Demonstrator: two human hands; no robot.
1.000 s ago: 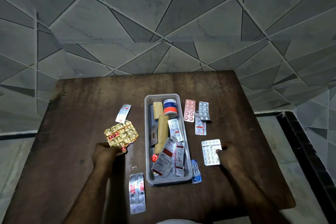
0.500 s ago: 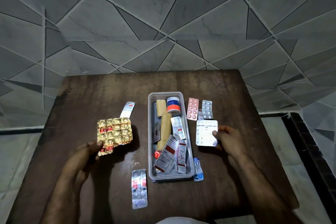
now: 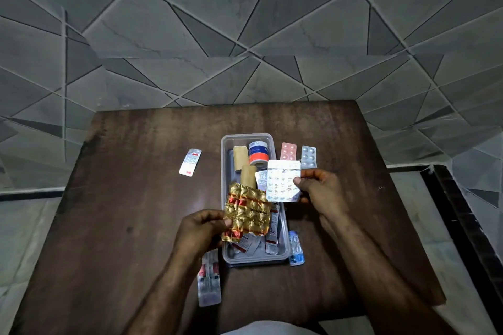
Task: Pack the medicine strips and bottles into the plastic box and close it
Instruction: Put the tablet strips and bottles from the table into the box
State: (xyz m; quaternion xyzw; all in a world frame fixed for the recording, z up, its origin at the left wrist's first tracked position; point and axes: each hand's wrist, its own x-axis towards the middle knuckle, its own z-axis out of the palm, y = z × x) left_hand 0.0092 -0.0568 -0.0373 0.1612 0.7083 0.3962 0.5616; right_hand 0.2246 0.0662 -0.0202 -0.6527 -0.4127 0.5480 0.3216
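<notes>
Holding two strips at once over the plastic box (image 3: 224,171), so I'd call this the middle of the packing step. My left hand (image 3: 200,234) has the crinkly gold strip (image 3: 248,212) pinched by its near-left edge, thumb on top, and the strip hangs tilted above the middle of the box. My right hand (image 3: 317,190) is clamped on the white blister sheet (image 3: 283,181) at its right edge, and that one sits over the box's right wall, roughly level with the tan rolls (image 3: 245,164) inside.

The box is already pretty crowded: the blue and orange bottle (image 3: 258,151) at the far end, the rolls next to it, and a heap of small strips at the near end.

Next move, as I see it, is to lower both sheets flat onto the pile and let go. Both are wide compared with the box, so I reckon they need to go in lengthwise or they'll ride up on the rim and fight the lid. I can't see a lid anywhere, by the way.

Still loose on the table (image 3: 122,198): the pink strip (image 3: 288,151) and grey strip (image 3: 309,156) just right of the box, a blue one (image 3: 296,249) by the near right corner, a white strip (image 3: 190,162) well off to the left, and a silver one (image 3: 209,280) near my left forearm.
</notes>
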